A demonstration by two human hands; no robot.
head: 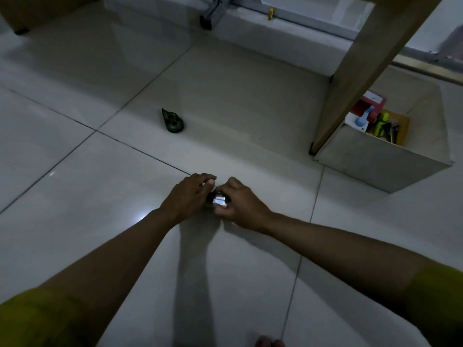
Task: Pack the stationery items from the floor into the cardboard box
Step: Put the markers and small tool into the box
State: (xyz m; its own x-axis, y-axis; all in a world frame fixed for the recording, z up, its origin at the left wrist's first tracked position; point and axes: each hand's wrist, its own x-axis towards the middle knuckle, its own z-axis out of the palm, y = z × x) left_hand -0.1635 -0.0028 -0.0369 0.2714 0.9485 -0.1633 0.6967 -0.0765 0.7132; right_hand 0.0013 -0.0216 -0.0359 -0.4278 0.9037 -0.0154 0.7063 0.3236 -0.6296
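1. The right hand [241, 206] and the left hand [186, 196] meet low over the floor [100, 221], and the fingers of both curl round a small shiny item [219, 200] held between them. What the item is cannot be told; it is mostly hidden by the fingers.
2. Only fingertips seem to bear on the item. If one hand lets go before the other has a firm hold, it may well slip and skid off across the glossy tiles.
3. The light is dim. Any loose part of the item that drops would be hard to spot, and the glare on the tile beside the left wrist adds to that.
4. A green tape dispenser [172, 121] lies on the floor well beyond the hands, not yet packed. It could be forgotten, since it sits away from the box.
5. The cardboard box [375, 166] stands to the right, well apart, partly under a slanting table leg [363, 71]. A hurried reach could knock the forearm or the item against that leg.
6. The box already holds a red and white pack [368, 106] and other things. A tossed item might bounce off them and out.
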